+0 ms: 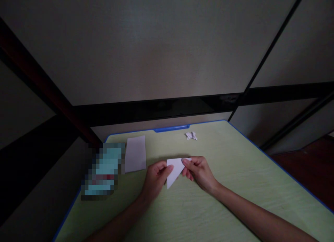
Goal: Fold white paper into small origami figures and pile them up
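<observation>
A piece of white paper (174, 168), folded to a triangle, is held between my two hands above the table. My left hand (156, 177) pinches its left edge, thumb on top. At the upper right corner, my right hand (198, 170) grips the paper between thumb and fingers, with the other fingers curled beneath. The triangle's sharp lower tip points toward me. Fingers behind the paper are partly hidden.
A stack of white paper (135, 154) lies left of my hands, beside a blurred-out teal object (104, 169). Small folded paper pieces (191, 135) sit near the far edge of the pale green table (235, 158), which has a blue rim. Cabinet panels (161, 54) rise behind it.
</observation>
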Available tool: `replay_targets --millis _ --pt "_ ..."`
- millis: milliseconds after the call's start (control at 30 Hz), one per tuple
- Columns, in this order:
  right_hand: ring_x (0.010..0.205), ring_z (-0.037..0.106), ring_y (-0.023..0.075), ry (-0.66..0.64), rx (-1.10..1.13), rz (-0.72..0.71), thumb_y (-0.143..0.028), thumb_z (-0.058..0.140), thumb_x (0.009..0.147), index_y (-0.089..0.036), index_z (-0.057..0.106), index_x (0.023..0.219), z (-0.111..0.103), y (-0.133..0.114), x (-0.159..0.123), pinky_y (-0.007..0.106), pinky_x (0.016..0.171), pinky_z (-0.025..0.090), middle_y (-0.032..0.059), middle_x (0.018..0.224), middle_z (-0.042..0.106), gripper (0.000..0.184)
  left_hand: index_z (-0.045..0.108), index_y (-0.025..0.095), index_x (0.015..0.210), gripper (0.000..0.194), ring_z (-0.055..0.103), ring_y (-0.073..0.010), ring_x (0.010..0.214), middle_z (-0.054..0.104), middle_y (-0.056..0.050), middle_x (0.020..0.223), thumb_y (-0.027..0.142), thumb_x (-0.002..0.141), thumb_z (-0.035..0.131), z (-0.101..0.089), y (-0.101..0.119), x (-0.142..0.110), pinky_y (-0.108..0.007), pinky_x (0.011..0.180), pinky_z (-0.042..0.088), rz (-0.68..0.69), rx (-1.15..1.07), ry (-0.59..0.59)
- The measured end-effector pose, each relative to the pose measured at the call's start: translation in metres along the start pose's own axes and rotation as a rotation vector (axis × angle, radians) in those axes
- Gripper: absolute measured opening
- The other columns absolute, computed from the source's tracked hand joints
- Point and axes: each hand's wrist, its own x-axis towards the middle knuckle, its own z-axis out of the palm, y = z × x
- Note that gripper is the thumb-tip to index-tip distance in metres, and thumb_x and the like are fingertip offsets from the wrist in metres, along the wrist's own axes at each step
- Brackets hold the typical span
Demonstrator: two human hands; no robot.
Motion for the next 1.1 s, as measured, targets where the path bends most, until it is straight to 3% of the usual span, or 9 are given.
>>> replay_targets --millis 167,267,433,500,733,900,1100 --pt "0.027 0.036 0.0023 0.034 -0.035 0.000 -0.039 0.057 0.065 -0.011 0.054 0.043 0.004 -0.001 -0.002 0.014 0.029 0.026 -0.0031 0.033 0.047 0.036 0.053 0.011 0.051 0.029 0.051 -0.0104 0.039 0.054 -0.001 0.044 0.038 0.061 0.053 0.006 0.000 -0.004 -0.020 0.041 0.039 -0.137 -0.002 -0.194" --pt "0.029 0.033 0.0024 0.015 -0.121 -0.003 -0.041 0.054 0.067 -0.012 0.052 0.044 0.007 -0.005 -0.004 0.015 0.030 0.023 -0.0046 0.033 0.043 0.037 0.049 0.012 0.046 0.030 0.045 -0.0072 0.029 0.049 0.001 0.037 0.038 0.061 0.051 0.007 0.003 -0.005 -0.017 0.032 0.032 -0.129 0.030 -0.189" --pt "0.033 0.029 0.0026 -0.228 -0.256 -0.048 -0.041 0.054 0.067 -0.013 0.047 0.041 0.010 -0.006 -0.008 0.018 0.034 0.019 -0.0064 0.033 0.036 0.039 0.049 0.012 0.046 0.029 0.038 -0.0045 0.025 0.043 0.004 0.032 0.036 0.062 0.050 0.006 0.009 -0.007 -0.016 0.028 0.026 -0.100 0.067 -0.169" --pt "0.032 0.028 0.0027 -0.259 -0.242 -0.034 -0.042 0.050 0.069 -0.013 0.048 0.041 0.009 -0.003 -0.008 0.019 0.034 0.018 -0.0064 0.032 0.035 0.041 0.049 0.013 0.049 0.027 0.035 -0.0041 0.025 0.043 0.005 0.032 0.037 0.062 0.051 0.006 0.008 -0.008 -0.016 0.028 0.024 -0.118 0.062 -0.176" --pt "0.027 0.022 0.0024 -0.122 -0.061 0.003 -0.041 0.052 0.069 -0.014 0.047 0.035 0.004 0.005 -0.007 0.021 0.034 0.013 -0.0065 0.026 0.033 0.044 0.042 0.015 0.046 0.036 0.029 -0.0031 0.022 0.038 0.007 0.028 0.047 0.063 0.048 0.005 -0.003 -0.006 -0.016 0.025 0.018 -0.159 0.049 -0.194" --pt "0.027 0.023 0.0033 -0.083 -0.067 0.004 -0.048 0.043 0.071 -0.014 0.049 0.035 0.007 -0.001 -0.005 0.021 0.034 0.013 -0.0056 0.025 0.033 0.050 0.043 0.016 0.046 0.037 0.029 -0.0036 0.021 0.038 0.007 0.028 0.049 0.062 0.048 0.001 -0.002 -0.006 -0.017 0.026 0.017 -0.177 0.064 -0.201" --pt "0.029 0.020 0.0028 0.068 -0.096 -0.032 -0.036 0.058 0.063 -0.014 0.045 0.035 0.000 0.001 -0.005 0.021 0.033 0.010 -0.0075 0.028 0.030 0.038 0.034 0.017 0.036 0.044 0.023 -0.0027 0.027 0.026 0.009 0.028 0.049 0.063 0.047 0.000 -0.003 -0.009 -0.019 0.030 0.015 -0.098 0.206 -0.139"
